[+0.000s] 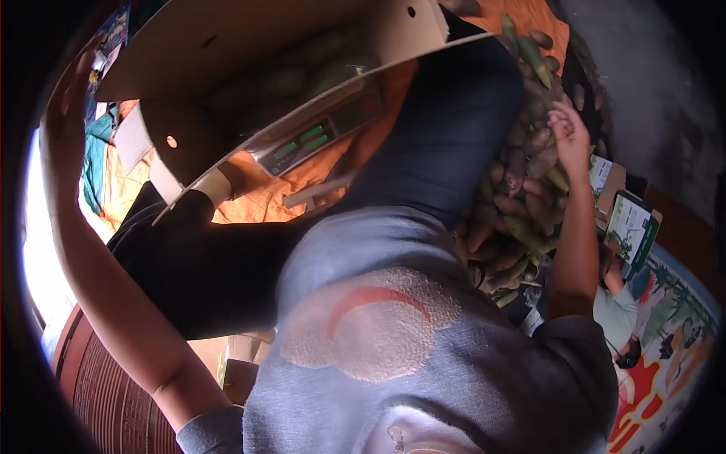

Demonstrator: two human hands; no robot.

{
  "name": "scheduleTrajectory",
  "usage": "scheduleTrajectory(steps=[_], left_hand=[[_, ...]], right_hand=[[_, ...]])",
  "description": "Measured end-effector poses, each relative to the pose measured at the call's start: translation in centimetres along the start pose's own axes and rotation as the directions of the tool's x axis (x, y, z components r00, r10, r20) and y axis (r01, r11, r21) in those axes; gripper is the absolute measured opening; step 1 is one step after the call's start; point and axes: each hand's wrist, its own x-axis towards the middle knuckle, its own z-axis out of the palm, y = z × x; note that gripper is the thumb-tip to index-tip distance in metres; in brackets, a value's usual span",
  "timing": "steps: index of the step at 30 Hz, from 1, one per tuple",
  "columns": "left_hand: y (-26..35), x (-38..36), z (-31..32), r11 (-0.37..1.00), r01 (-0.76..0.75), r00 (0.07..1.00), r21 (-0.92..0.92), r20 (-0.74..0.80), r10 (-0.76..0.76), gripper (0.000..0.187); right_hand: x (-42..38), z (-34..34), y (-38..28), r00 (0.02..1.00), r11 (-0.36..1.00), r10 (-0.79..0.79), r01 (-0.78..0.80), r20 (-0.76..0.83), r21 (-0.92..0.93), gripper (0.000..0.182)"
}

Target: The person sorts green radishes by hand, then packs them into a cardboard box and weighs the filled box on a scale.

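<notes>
My right hand (569, 130) hovers at the edge of a pile of brown, pinkish and green elongated produce (522, 181), its fingers loosely bent and apart, with nothing visible in them. Just beyond it lies a longer green piece (535, 63). At the far left, my left hand (69, 87) is raised beside a large cardboard box (162, 57); shadow hides its fingers. Inside the box, dim shapes like more produce (280, 79) show. A digital scale (302, 145) with lit green figures sits close against the box's near edge.
An orange cloth (253, 197) spreads under the scale. On the right stand small printed boxes (629, 227), with another person's arm (611, 276) near them and a colourful mat (673, 333). A reddish-brown ribbed plastic object (113, 386) is at lower left.
</notes>
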Motion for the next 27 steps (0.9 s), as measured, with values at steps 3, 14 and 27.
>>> scheduleTrajectory(steps=[3, 14, 27], left_hand=[[4.9, -1.0, 0.0, 0.956, 0.162, 0.977, -0.244, -0.097, -0.19, 0.054], [0.7, -0.4, 0.0, 0.936, 0.148, 0.976, -0.32, -0.105, -0.19, 0.043], [-1.9, -1.8, -0.4, 0.771, 0.405, 0.858, -0.492, -0.087, -0.506, 0.039]], right_hand=[[-6.5, 1.1, 10.1, 0.962, 0.968, 0.248, -0.242, 0.114, -0.069, 0.028], [-26.6, 10.2, 26.1, 0.461, 0.462, 0.881, -0.786, 0.109, -0.411, 0.061], [-26.8, 15.0, 22.3, 0.069, 0.011, 0.98, -0.957, -0.188, -0.291, 0.108]])
